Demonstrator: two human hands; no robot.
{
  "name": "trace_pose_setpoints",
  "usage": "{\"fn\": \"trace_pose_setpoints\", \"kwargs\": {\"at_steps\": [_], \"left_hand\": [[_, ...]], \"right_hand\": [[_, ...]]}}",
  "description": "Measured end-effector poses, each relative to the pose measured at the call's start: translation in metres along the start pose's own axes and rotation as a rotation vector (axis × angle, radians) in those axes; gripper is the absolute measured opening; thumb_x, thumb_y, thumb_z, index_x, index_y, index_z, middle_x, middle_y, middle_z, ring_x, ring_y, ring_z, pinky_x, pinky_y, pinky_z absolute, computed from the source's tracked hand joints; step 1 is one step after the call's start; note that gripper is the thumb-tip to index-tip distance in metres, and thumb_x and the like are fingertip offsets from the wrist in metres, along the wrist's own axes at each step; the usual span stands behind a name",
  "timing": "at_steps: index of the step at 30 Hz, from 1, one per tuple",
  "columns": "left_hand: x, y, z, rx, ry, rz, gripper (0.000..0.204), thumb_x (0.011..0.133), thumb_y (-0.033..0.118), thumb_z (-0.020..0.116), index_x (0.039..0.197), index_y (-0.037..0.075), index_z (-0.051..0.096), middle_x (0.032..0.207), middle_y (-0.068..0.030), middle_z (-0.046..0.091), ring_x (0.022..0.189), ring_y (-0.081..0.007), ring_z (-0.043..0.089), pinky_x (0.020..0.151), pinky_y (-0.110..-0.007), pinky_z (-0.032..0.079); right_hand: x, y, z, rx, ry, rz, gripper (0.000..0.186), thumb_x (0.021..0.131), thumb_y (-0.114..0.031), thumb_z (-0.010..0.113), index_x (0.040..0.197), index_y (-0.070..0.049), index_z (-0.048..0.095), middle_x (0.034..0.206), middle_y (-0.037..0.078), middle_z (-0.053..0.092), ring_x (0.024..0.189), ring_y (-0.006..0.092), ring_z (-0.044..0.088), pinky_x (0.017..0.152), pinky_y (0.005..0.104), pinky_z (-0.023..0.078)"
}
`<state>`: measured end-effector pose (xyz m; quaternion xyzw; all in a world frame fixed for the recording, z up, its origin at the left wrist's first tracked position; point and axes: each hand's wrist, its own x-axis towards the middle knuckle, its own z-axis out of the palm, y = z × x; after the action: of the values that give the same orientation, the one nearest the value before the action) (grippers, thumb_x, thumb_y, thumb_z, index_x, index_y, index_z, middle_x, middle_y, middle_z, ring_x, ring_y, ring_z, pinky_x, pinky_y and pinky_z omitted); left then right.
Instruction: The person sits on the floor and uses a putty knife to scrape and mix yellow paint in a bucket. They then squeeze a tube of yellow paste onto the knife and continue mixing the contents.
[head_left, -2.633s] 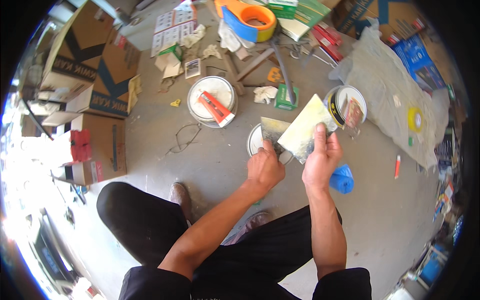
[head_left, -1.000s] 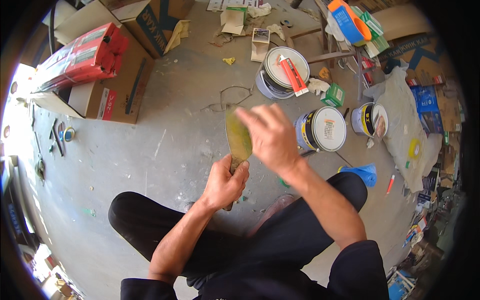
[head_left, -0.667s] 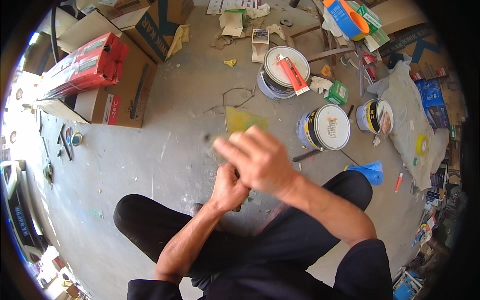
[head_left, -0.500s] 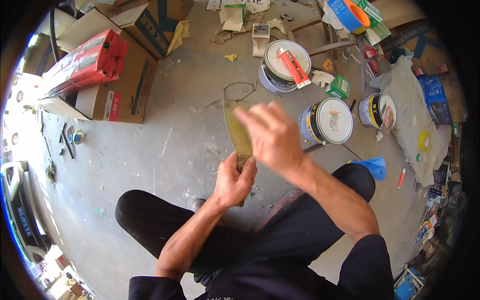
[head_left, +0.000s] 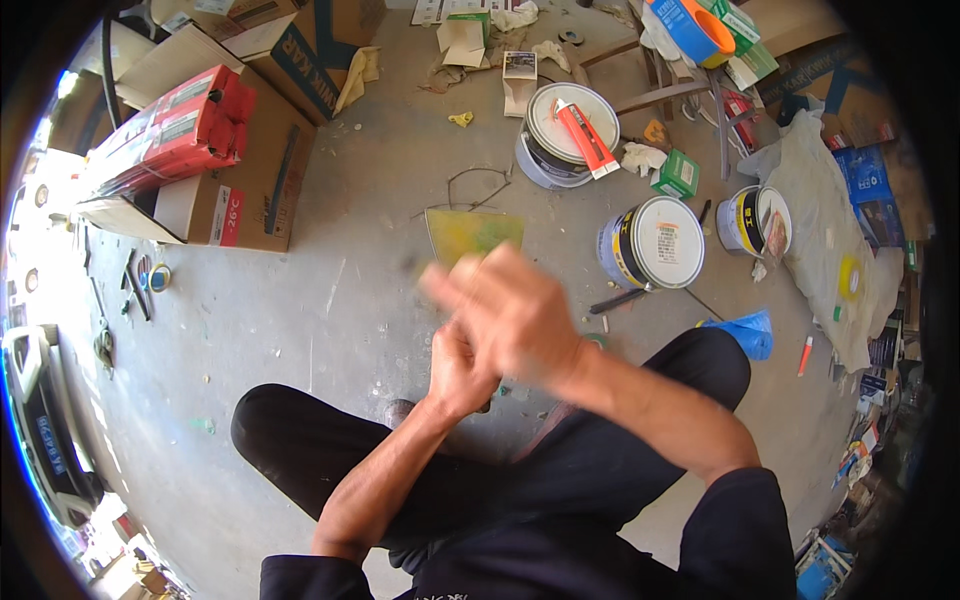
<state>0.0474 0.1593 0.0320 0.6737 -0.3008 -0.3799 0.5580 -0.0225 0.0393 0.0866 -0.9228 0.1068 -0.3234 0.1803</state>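
My left hand (head_left: 455, 375) is closed around the narrow handle end of a flat, yellowish-green smeared board (head_left: 472, 232) with a wide far edge. It is held above the floor between my knees. My right hand (head_left: 515, 312) is curled over the near part of the board, just above and right of the left hand, and is smeared by motion. Whatever its fingers pinch, if anything, is hidden. The handle is mostly covered by both hands.
Ahead stand a paint can (head_left: 570, 130) with a red-and-white tube (head_left: 588, 138) on its lid, a second can (head_left: 668, 243) and a smaller one (head_left: 755, 222). A black-handled tool (head_left: 617, 301) lies near my right knee. Left is a cardboard box (head_left: 262, 185) with red packages (head_left: 165, 125).
My right hand has moved down and slightly left, toward my left hand. The board has tilted, so its broad greenish face shows more.
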Motion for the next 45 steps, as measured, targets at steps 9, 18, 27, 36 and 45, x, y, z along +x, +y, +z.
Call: {"fn": "trace_pose_setpoints", "kwargs": {"at_steps": [9, 18, 27, 36, 45], "left_hand": [[-0.001, 0.010, -0.017, -0.351, -0.103, -0.206, 0.016, 0.107, 0.006, 0.053, 0.101, 0.000, 0.066, 0.069, -0.0081, 0.064, 0.052, -0.0114, 0.059, 0.043, -0.028, 0.043], [0.008, 0.034, -0.026, -0.645, -0.067, -0.347, 0.027, 0.111, 0.017, 0.047, 0.118, -0.004, 0.062, 0.066, -0.0074, 0.054, 0.041, -0.0126, 0.046, 0.039, -0.029, 0.042], [0.012, 0.025, -0.047, -1.132, -0.255, -0.514, 0.029, 0.113, 0.025, 0.044, 0.111, 0.002, 0.061, 0.064, -0.0059, 0.053, 0.036, -0.0131, 0.039, 0.032, -0.030, 0.034], [0.010, 0.024, -0.047, -1.340, -0.338, -0.631, 0.038, 0.114, 0.034, 0.044, 0.090, 0.008, 0.056, 0.056, -0.0029, 0.046, 0.033, -0.0125, 0.035, 0.030, -0.028, 0.032], [0.012, 0.033, -0.041, -1.151, -0.529, -0.806, 0.039, 0.105, 0.036, 0.050, 0.076, 0.010, 0.045, 0.058, -0.0081, 0.047, 0.041, -0.0186, 0.044, 0.037, -0.034, 0.039]], "right_hand": [[-0.012, 0.000, 0.000, 0.030, -0.014, -0.137, 0.025, 0.085, -0.023, 0.068, 0.107, -0.015, 0.079, 0.094, -0.001, 0.065, 0.085, 0.0186, 0.061, 0.071, 0.0361, 0.052], [-0.003, 0.037, -0.014, -0.143, -0.120, 0.004, 0.032, 0.086, -0.017, 0.067, 0.116, -0.013, 0.078, 0.099, 0.001, 0.070, 0.087, 0.0205, 0.063, 0.075, 0.0348, 0.052], [0.007, 0.068, -0.016, -0.051, 0.151, 0.077, 0.030, 0.086, -0.014, 0.071, 0.114, -0.013, 0.081, 0.094, 0.000, 0.069, 0.083, 0.0208, 0.063, 0.071, 0.0354, 0.055], [0.003, 0.035, -0.014, 0.084, 0.106, -0.101, 0.032, 0.089, -0.011, 0.069, 0.119, -0.012, 0.080, 0.098, 0.005, 0.072, 0.084, 0.0232, 0.064, 0.073, 0.0344, 0.055], [0.012, 0.037, -0.020, 0.045, 0.157, 0.048, 0.050, 0.078, 0.004, 0.071, 0.127, -0.009, 0.077, 0.100, 0.005, 0.071, 0.083, 0.0254, 0.062, 0.071, 0.0386, 0.054]]}}
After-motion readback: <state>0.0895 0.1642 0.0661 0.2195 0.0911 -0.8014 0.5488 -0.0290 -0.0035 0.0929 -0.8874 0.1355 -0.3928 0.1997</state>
